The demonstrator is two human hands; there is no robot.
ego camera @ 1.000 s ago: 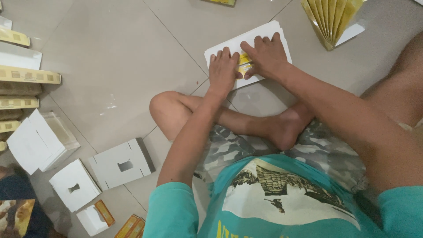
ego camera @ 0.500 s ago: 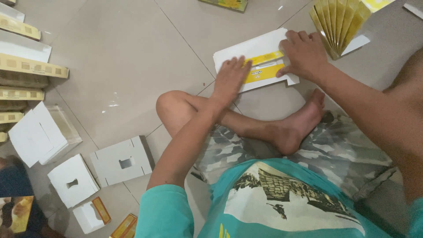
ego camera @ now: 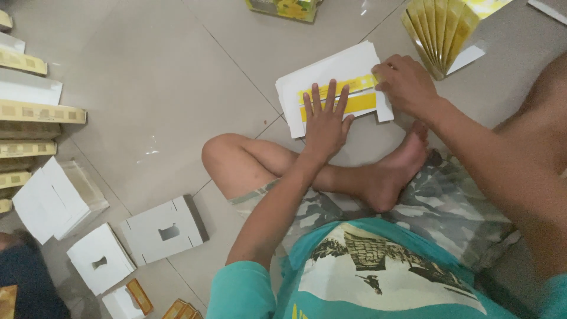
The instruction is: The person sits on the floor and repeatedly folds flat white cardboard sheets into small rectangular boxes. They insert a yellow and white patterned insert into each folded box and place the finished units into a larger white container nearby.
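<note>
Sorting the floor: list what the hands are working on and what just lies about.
In hand:
left hand
right hand
white and yellow flat carton

Lying about:
fanned yellow cartons
folded white boxes
yellow-edged stacks
yellow printed box

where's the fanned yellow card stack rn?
Head view, top right: the fanned yellow card stack lies on the tiled floor, just beyond the right hand and right of the white-and-yellow flat carton.

two hands point(ego camera: 326, 121), three folded white boxes point(ego camera: 164, 229), one fanned stack point(ego camera: 440, 32).
</note>
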